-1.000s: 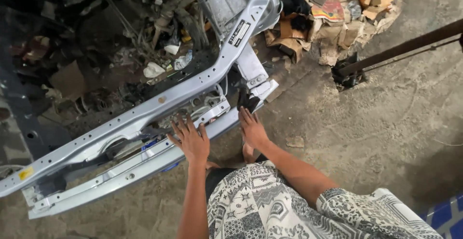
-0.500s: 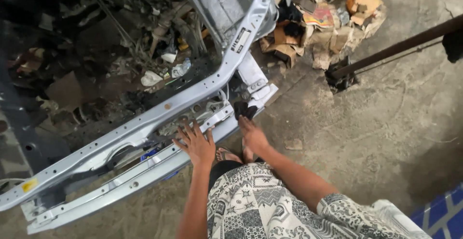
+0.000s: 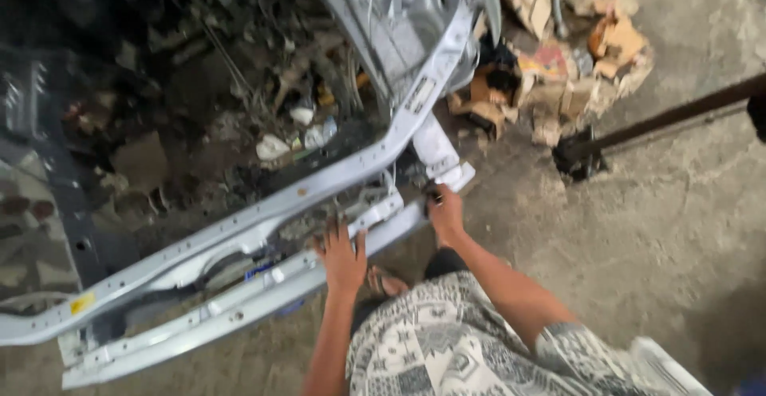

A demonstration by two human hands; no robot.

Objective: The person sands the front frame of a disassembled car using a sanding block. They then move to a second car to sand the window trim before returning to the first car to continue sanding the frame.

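A long silver-white sheet-metal car frame (image 3: 239, 228) lies on the ground, running from lower left up to the upper middle. My left hand (image 3: 341, 254) rests flat on its lower rail with the fingers spread. My right hand (image 3: 445, 211) is closed around a small dark object at the frame's right end, beside a white bracket (image 3: 437, 150). What that dark object is I cannot tell. My patterned black-and-white shorts (image 3: 447, 340) and a sandalled foot (image 3: 384, 283) show below the hands.
Dark scrap, wires and crumpled litter (image 3: 279, 124) fill the space behind the frame. A heap of torn cardboard (image 3: 558, 69) sits at the upper right. A dark metal bar (image 3: 662, 120) on a foot crosses the concrete floor (image 3: 654, 236) at right.
The view has shifted, so the frame and hands sit lower right. My right hand has stayed at the frame's right end and my left hand stays flat on the rail.
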